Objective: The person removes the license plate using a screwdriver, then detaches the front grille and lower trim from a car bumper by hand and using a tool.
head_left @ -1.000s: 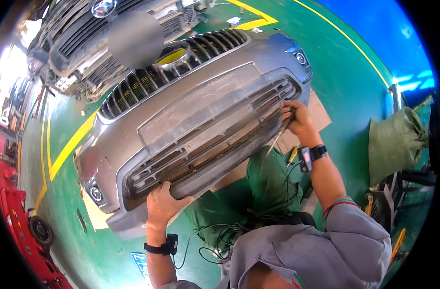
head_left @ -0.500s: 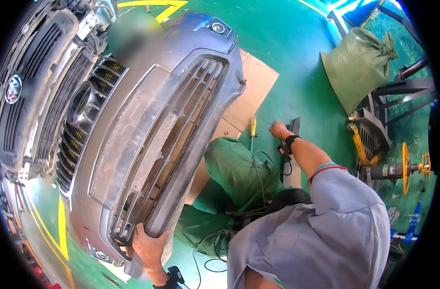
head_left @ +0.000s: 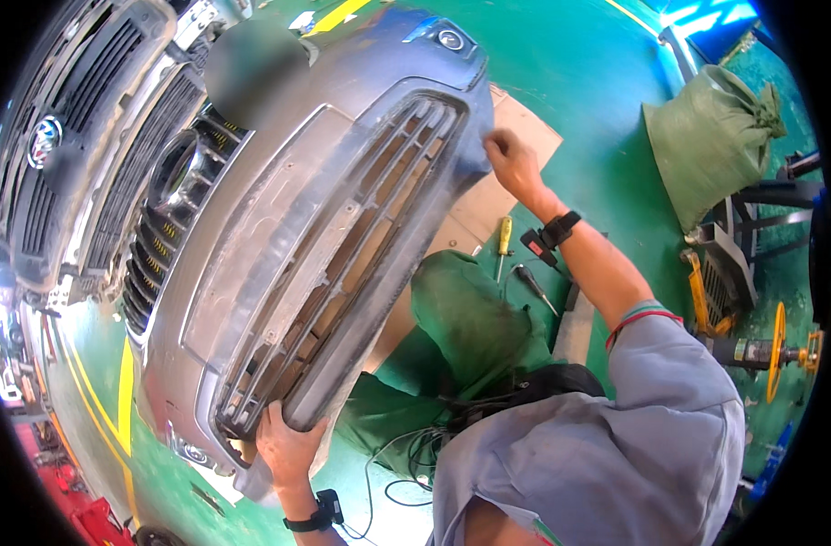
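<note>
A grey car front bumper [head_left: 279, 227] with a slatted lower grille lies tilted in front of me. My left hand [head_left: 286, 448] grips its lower edge near one end. My right hand [head_left: 511, 159] rests against the bumper's other end, fingers curled on its rim. Both wrists carry black bands. My green trouser legs [head_left: 461, 318] show below the bumper.
A car's front [head_left: 79, 164] with its grille stands at the left. A yellow-handled screwdriver [head_left: 504, 238] and a dark one [head_left: 530, 284] lie on cardboard [head_left: 516, 136] on the green floor. A green sack [head_left: 711, 136] and metal stands [head_left: 752, 346] are at the right.
My right hand left the floor near the tools and went back up to the bumper's end. The view swung, so the bumper now stands steeper; my left hand kept its grip.
</note>
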A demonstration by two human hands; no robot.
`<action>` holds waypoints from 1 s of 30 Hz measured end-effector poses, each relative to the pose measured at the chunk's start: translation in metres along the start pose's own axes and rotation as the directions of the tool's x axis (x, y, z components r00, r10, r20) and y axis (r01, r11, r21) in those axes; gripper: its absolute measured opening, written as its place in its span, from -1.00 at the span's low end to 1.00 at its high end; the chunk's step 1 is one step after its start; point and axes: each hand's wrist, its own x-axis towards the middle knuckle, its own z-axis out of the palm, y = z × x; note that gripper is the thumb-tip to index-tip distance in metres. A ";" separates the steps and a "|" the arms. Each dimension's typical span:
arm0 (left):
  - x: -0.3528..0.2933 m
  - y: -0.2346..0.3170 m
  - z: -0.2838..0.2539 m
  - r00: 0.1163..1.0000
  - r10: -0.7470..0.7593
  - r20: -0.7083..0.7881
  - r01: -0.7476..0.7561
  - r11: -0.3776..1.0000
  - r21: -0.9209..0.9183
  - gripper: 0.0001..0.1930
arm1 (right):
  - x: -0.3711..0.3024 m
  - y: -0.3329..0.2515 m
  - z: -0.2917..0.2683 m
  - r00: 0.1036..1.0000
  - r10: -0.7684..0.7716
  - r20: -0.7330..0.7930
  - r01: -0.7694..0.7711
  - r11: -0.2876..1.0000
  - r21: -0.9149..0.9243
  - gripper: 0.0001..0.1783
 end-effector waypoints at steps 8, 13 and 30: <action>-0.004 -0.010 -0.016 1.000 -0.014 0.026 0.014 1.000 -0.019 -0.20 | 0.072 -0.252 0.101 0.710 -0.630 0.315 0.553 0.776 0.305 -0.76; 0.003 -0.004 -0.018 1.000 -0.019 -0.001 0.019 1.000 -0.004 -0.25 | 0.081 -0.321 0.159 0.457 -0.622 0.636 0.711 0.685 0.160 -0.58; -0.009 -0.010 -0.001 0.998 -0.040 0.051 0.044 0.997 -0.070 -0.32 | 0.072 -0.416 0.295 0.373 -0.396 0.839 0.702 0.712 0.024 -0.29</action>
